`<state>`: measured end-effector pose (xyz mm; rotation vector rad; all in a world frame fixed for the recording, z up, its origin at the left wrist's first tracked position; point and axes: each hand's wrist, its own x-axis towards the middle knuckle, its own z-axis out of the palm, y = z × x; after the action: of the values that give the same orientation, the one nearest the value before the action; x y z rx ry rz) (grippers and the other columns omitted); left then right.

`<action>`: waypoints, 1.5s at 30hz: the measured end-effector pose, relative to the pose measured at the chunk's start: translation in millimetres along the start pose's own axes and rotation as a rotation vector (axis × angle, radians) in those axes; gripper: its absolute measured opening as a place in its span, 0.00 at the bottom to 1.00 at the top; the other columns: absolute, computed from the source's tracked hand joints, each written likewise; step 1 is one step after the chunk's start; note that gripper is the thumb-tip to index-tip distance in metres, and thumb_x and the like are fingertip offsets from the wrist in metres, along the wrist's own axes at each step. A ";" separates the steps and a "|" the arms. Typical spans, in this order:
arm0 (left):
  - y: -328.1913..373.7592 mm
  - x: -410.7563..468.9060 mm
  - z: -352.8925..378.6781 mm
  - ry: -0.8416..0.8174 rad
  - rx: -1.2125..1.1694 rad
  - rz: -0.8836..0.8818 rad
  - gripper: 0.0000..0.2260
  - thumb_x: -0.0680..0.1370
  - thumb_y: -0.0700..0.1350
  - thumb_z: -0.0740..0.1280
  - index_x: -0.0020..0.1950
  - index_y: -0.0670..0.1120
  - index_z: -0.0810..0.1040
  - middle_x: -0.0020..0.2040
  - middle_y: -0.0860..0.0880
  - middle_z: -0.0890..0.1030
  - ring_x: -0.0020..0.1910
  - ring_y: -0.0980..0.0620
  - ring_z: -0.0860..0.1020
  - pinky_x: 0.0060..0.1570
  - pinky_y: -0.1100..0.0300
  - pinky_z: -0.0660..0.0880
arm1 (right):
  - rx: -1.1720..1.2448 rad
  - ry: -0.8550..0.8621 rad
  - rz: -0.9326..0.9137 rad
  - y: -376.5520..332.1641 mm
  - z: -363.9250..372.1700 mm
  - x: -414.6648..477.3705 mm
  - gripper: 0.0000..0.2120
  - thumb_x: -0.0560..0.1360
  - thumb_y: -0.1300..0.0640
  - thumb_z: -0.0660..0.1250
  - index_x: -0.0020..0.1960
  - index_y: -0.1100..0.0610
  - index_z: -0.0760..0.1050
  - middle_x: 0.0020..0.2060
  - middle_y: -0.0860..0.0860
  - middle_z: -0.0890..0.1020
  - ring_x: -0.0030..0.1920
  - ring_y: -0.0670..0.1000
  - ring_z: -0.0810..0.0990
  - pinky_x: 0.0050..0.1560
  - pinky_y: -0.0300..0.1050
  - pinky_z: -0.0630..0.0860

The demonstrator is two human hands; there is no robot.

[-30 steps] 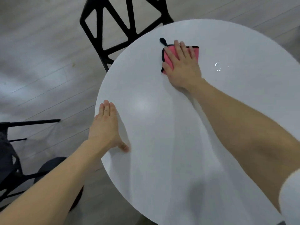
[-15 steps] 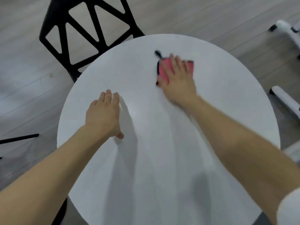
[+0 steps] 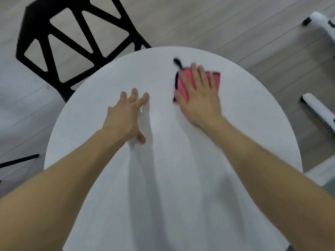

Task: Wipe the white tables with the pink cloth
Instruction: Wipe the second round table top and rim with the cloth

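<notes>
One tabletop (image 3: 253, 134) underway: pressing pink cloth (image 3: 182, 85) flat under straight-fingered right grip (image 3: 201, 105), upper right; left grip (image 3: 125, 118) spread wide, empty; near half likely unwiped.

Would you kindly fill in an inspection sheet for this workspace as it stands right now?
Surface: round white table, with arm shadows across it.
Job's things: pink cloth with black edging, flat on the far part of the table.
Clutter: nothing seen.
Hands: right hand presses on the cloth with straight fingers; left hand is spread over the table and holds nothing; contact cannot be told.
Cables: nothing seen.
Surroundings: black chair beyond the table's far left edge; white furniture leg on the right; grey plank floor.
</notes>
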<state>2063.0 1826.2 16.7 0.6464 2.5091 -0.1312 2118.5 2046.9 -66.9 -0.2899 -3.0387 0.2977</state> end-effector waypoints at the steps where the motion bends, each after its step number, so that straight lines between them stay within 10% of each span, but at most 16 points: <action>1: -1.0 0.2 0.5 -0.001 -0.008 -0.004 0.71 0.54 0.59 0.90 0.87 0.58 0.51 0.86 0.51 0.52 0.81 0.42 0.57 0.64 0.34 0.77 | -0.003 -0.025 0.085 -3.2 1.2 34.4 0.33 0.87 0.37 0.48 0.88 0.50 0.53 0.87 0.59 0.52 0.87 0.60 0.49 0.86 0.62 0.44; 11: 2.8 -3.6 -6.0 -0.037 -0.003 -0.046 0.70 0.58 0.58 0.90 0.87 0.60 0.45 0.87 0.52 0.44 0.87 0.44 0.46 0.75 0.31 0.66 | 0.025 -0.127 0.019 -7.3 -22.4 -121.4 0.32 0.89 0.40 0.53 0.89 0.49 0.51 0.88 0.54 0.47 0.88 0.55 0.44 0.86 0.62 0.48; 21: -1.0 0.0 -1.6 -0.043 -0.031 -0.057 0.71 0.60 0.55 0.90 0.88 0.61 0.43 0.89 0.52 0.42 0.88 0.44 0.42 0.78 0.30 0.61 | 0.009 -0.073 -0.015 -93.0 19.0 126.7 0.33 0.87 0.38 0.46 0.88 0.49 0.52 0.87 0.58 0.52 0.87 0.59 0.48 0.86 0.63 0.42; 32: 1.9 -0.7 -1.7 -0.044 -0.015 -0.064 0.71 0.59 0.57 0.90 0.87 0.61 0.42 0.88 0.52 0.42 0.88 0.43 0.42 0.78 0.29 0.63 | -0.082 -0.006 0.359 33.1 -14.9 -6.4 0.32 0.88 0.39 0.47 0.88 0.52 0.54 0.87 0.61 0.52 0.87 0.62 0.49 0.85 0.66 0.47; 39: 3.2 -0.7 -3.3 -0.034 -0.032 -0.069 0.70 0.59 0.54 0.90 0.88 0.61 0.45 0.88 0.52 0.44 0.88 0.45 0.44 0.76 0.31 0.64 | 0.023 -0.071 0.061 -95.7 14.8 129.8 0.32 0.87 0.39 0.45 0.88 0.48 0.52 0.88 0.58 0.51 0.88 0.59 0.47 0.85 0.64 0.40; 45: 5.1 -3.9 -5.4 -0.051 0.001 -0.064 0.70 0.59 0.56 0.90 0.88 0.61 0.44 0.88 0.53 0.43 0.88 0.44 0.45 0.74 0.37 0.71 | 0.031 0.005 0.113 17.6 0.1 31.2 0.31 0.88 0.39 0.48 0.88 0.49 0.54 0.88 0.56 0.52 0.88 0.57 0.49 0.86 0.60 0.45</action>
<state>2065.7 1830.3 23.6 0.5566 2.4812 -0.1701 2091.2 2069.9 -68.8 -0.4605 -3.0155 0.3499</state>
